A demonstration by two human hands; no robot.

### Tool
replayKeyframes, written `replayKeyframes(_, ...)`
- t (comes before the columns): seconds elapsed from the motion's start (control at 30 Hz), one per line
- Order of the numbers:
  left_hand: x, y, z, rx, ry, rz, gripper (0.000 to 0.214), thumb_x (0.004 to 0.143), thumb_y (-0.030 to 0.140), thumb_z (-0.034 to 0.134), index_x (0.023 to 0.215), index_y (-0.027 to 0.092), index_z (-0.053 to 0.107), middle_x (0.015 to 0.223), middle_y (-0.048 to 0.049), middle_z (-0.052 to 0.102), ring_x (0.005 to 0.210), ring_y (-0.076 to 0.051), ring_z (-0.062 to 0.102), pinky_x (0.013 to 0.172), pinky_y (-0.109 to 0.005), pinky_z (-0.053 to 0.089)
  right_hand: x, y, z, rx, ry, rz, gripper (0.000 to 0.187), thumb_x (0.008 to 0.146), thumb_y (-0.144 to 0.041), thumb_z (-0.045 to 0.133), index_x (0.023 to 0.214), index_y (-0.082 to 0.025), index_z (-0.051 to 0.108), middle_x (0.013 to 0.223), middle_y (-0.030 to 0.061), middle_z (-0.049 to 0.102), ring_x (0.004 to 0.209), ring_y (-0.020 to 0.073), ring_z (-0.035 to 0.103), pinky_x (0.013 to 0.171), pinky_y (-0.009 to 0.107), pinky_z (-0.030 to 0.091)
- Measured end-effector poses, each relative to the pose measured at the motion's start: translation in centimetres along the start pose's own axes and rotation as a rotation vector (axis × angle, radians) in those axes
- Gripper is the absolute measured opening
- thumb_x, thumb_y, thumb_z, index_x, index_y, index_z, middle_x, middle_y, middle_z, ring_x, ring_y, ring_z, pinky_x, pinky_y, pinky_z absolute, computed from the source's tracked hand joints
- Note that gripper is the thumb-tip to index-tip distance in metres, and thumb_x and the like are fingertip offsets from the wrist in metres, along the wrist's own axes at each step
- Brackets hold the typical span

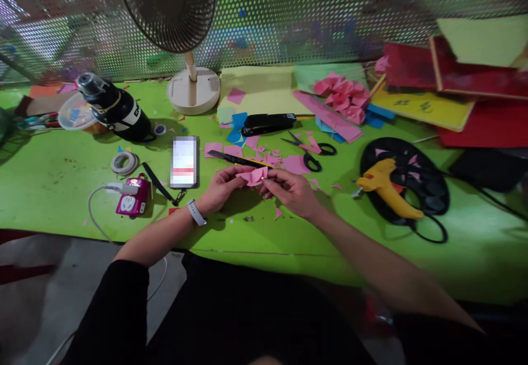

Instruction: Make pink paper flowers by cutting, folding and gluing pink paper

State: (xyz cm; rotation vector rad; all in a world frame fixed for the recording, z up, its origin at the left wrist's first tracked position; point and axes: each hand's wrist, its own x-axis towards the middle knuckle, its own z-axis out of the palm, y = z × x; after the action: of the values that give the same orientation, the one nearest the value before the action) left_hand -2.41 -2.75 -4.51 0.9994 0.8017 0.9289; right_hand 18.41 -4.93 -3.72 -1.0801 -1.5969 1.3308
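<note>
Between my two hands, just above the green table, is a small piece of pink paper [254,176] with a curved, bent shape. My left hand [223,189] pinches its left end. The fingers of my right hand [291,191] close on its right end, with a tiny white spot at the fingertips. Right behind the hands lie pink paper scraps [264,153] and a dark, long-bladed cutter [231,157]. Black-handled scissors [312,161] rest open just beyond my right hand.
A phone [184,161], tape roll [124,162] and purple plug adapter [134,197] lie on the left. Behind stand a fan [193,91], black bottle [119,109] and stapler [268,124]. To the right are pink paper flowers [344,95] and a yellow glue gun [388,189] on a black tray [433,181].
</note>
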Motion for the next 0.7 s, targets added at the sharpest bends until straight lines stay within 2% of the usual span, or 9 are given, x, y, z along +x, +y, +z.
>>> replayKeyframes(0.1, -0.10, -0.05, 0.04, 0.159, -0.006, 0.096, 0.026, 0.085, 0.029, 0.071, 0.109, 0.017, 0.073, 0.107, -0.0090, 0.074, 0.090, -0.015, 0.068, 0.086, -0.030, 0.052, -0.04, 0.14, 0.18, -0.069, 0.052, 0.001, 0.020, 0.092, -0.029, 0.059, 0.109, -0.023, 0.066, 0.082, 0.0028, 0.071, 0.067, 0.0155, 0.069, 0.060, 0.033, 0.063)
replayKeyframes(0.17, -0.13, -0.03, 0.14, 0.266, -0.018, 0.185, 0.027, 0.088, 0.030, 0.069, 0.112, 0.018, 0.071, 0.113, -0.0100, 0.073, 0.097, -0.017, 0.068, 0.091, -0.032, 0.052, -0.09, 0.08, 0.30, -0.154, 0.122, -0.030, 0.030, 0.090, -0.027, 0.060, 0.120, -0.025, 0.061, 0.089, 0.0036, 0.072, 0.072, 0.0167, 0.070, 0.062, 0.033, 0.063)
replayKeyframes(0.23, -0.10, -0.03, 0.20, 0.310, -0.035, 0.250, 0.029, 0.089, 0.030, 0.067, 0.116, 0.018, 0.067, 0.114, -0.0103, 0.072, 0.097, -0.017, 0.069, 0.089, -0.031, 0.054, -0.11, -0.02, 0.34, -0.260, 0.197, -0.123, 0.039, 0.090, -0.024, 0.062, 0.128, -0.027, 0.056, 0.098, 0.0053, 0.072, 0.079, 0.0182, 0.071, 0.066, 0.035, 0.063)
replayKeyframes(0.3, -0.02, -0.10, 0.18, 0.303, -0.055, 0.277, 0.029, 0.091, 0.030, 0.066, 0.116, 0.018, 0.065, 0.109, -0.0094, 0.073, 0.090, -0.015, 0.070, 0.083, -0.030, 0.055, -0.04, -0.08, 0.27, -0.387, 0.241, -0.267, 0.036, 0.090, -0.024, 0.063, 0.125, -0.027, 0.058, 0.106, 0.0073, 0.070, 0.089, 0.0208, 0.071, 0.075, 0.039, 0.063)
replayKeyframes(0.4, 0.10, -0.28, 0.06, 0.295, -0.083, 0.277, 0.024, 0.091, 0.030, 0.065, 0.111, 0.017, 0.064, 0.103, -0.0083, 0.073, 0.085, -0.014, 0.070, 0.080, -0.028, 0.055, 0.17, 0.00, 0.08, -0.562, 0.223, -0.462, 0.021, 0.093, -0.025, 0.061, 0.114, -0.026, 0.064, 0.110, 0.0081, 0.070, 0.104, 0.0243, 0.068, 0.090, 0.047, 0.060)
replayKeyframes(0.47, 0.14, -0.38, 0.01, 0.291, -0.089, 0.277, 0.024, 0.092, 0.030, 0.064, 0.112, 0.017, 0.063, 0.099, -0.0076, 0.072, 0.083, -0.013, 0.070, 0.078, -0.026, 0.055, 0.30, 0.13, -0.01, -0.625, 0.213, -0.538, 0.017, 0.095, -0.024, 0.060, 0.111, -0.026, 0.066, 0.109, 0.0080, 0.070, 0.106, 0.0241, 0.067, 0.092, 0.048, 0.059)
replayKeyframes(0.57, 0.12, -0.41, 0.04, 0.284, -0.089, 0.296, 0.027, 0.092, 0.029, 0.065, 0.115, 0.017, 0.061, 0.092, -0.0062, 0.072, 0.078, -0.012, 0.070, 0.073, -0.024, 0.055, 0.38, 0.28, -0.05, -0.645, 0.227, -0.583, 0.019, 0.095, -0.023, 0.060, 0.113, -0.024, 0.066, 0.108, 0.0091, 0.071, 0.103, 0.0233, 0.068, 0.089, 0.046, 0.060)
replayKeyframes(0.7, -0.01, -0.05, 0.09, 0.391, -0.059, 0.398, 0.019, 0.092, 0.026, 0.064, 0.108, 0.017, 0.066, 0.097, -0.0076, 0.074, 0.083, -0.013, 0.071, 0.076, -0.026, 0.057, 0.35, 0.23, -0.06, -0.596, 0.223, -0.578, 0.021, 0.095, -0.021, 0.061, 0.114, -0.024, 0.068, 0.109, 0.0090, 0.072, 0.105, 0.0232, 0.068, 0.092, 0.047, 0.059)
